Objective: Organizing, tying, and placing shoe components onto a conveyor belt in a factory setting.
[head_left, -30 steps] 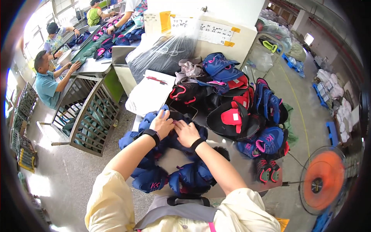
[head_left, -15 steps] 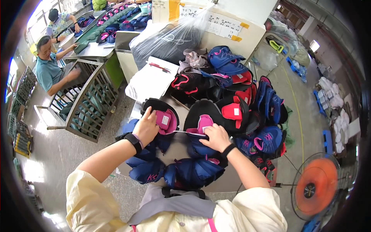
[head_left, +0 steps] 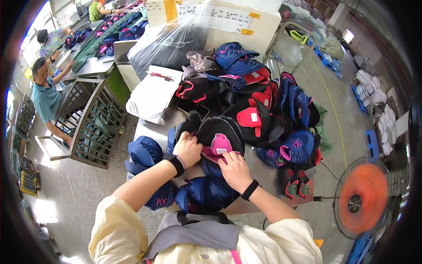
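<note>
Both my hands hold a black shoe upper with a pink tongue [head_left: 220,136] over the work table [head_left: 151,132]. My left hand [head_left: 188,148] grips its left edge, fingers curled around it. My right hand [head_left: 234,169] pinches the lower edge near the pink tongue. Below my hands lie several navy blue uppers with pink trim [head_left: 206,193] at the table's near edge. Each wrist wears a black band.
A heap of black, red and blue uppers [head_left: 259,105] fills the table behind. A white sheet pile [head_left: 151,94] lies at left, a plastic-wrapped bundle [head_left: 169,44] beyond. An orange fan [head_left: 362,198] stands right. A metal rack [head_left: 90,121] and seated people [head_left: 46,94] are left.
Earlier my hands pressed on the navy uppers, then each held a black upper apart. Now the hands have come together on one black upper with a pink tongue.
</note>
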Demonstrator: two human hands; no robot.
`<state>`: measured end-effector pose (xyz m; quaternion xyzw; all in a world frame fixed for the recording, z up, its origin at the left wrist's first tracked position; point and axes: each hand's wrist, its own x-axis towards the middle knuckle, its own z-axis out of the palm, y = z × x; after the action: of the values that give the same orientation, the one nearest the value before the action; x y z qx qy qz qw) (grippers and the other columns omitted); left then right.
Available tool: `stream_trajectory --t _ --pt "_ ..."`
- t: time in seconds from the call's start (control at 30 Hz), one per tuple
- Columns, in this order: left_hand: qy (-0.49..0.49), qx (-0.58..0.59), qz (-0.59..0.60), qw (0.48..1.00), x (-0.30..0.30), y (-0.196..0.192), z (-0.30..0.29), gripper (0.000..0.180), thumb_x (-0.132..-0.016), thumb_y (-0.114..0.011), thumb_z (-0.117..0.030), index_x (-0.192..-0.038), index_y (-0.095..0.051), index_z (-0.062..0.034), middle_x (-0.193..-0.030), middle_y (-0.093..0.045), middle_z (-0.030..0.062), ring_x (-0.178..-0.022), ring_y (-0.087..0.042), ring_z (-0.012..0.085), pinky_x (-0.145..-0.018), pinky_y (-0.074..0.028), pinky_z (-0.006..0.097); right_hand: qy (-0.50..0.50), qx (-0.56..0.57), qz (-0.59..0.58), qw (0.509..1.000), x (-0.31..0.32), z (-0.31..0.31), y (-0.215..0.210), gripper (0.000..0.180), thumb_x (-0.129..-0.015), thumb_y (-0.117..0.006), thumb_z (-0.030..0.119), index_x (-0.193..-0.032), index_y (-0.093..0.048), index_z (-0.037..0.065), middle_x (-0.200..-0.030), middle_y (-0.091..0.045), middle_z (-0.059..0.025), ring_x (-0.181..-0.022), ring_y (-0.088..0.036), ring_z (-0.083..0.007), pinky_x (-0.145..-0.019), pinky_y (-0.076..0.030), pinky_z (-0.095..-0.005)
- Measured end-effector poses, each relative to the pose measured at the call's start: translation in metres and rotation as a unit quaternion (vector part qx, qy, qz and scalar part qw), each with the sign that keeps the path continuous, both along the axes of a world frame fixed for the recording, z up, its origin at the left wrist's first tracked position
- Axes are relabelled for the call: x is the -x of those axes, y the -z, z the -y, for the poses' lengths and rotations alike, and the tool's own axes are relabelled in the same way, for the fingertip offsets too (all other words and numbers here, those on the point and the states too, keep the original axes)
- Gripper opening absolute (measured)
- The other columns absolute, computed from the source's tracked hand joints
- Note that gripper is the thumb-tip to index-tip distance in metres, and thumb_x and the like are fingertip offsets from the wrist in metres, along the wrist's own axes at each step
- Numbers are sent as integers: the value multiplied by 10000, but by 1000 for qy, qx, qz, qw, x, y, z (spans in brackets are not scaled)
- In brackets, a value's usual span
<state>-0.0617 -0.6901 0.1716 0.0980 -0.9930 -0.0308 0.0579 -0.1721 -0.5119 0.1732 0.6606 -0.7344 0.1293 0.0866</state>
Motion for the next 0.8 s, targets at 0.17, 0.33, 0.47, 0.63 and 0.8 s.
stream_trajectory --t 0.17,0.33,0.47,0.63,0.8 --pt "1 -38 71 997 -8 19 15 184 -696 -510 -183 -802 -568 -44 -697 -593 152 -754 -582 282 -895 -300 377 -19 -1 -25 999 6 25 -1 140 -726 -491 140 -776 -582 45 -816 -535 -72 -837 -490 -211 -744 -390 -328" --pt "-80 -69 75 992 -13 12 34 224 -704 -516 -256 -665 -602 -52 -656 -609 181 -695 -610 281 -822 -342 368 1 -3 -16 1000 15 46 14 407 -690 -635 379 -923 -581 50 -895 -559 -93 -962 -481 -253 -987 -263 -406" --pt "-92 -54 172 979 -36 0 47 282 -728 -525 -328 -663 -640 -78 -699 -629 136 -711 -613 283 -739 -411 391 40 -45 34 998 11 73 19 530 -717 -564 534 -922 -638 51 -920 -612 -76 -964 -483 -254 -961 -262 -410" --pt "-42 -3 135 990 -70 22 51 194 -738 -504 -255 -682 -627 -116 -735 -626 92 -731 -599 261 -725 -347 427 -7 -87 10 996 0 95 21 557 -704 -549 573 -920 -654 71 -921 -622 -56 -983 -480 -227 -972 -238 -419" --pt "-87 -63 190 976 -70 31 65 182 -754 -475 -230 -737 -617 -119 -745 -634 96 -733 -612 265 -705 -349 453 -126 -162 -96 974 -53 117 54 453 -685 -605 425 -1009 -611 110 -1117 -528 -42 -1078 -439 -204 -1026 -171 -480"
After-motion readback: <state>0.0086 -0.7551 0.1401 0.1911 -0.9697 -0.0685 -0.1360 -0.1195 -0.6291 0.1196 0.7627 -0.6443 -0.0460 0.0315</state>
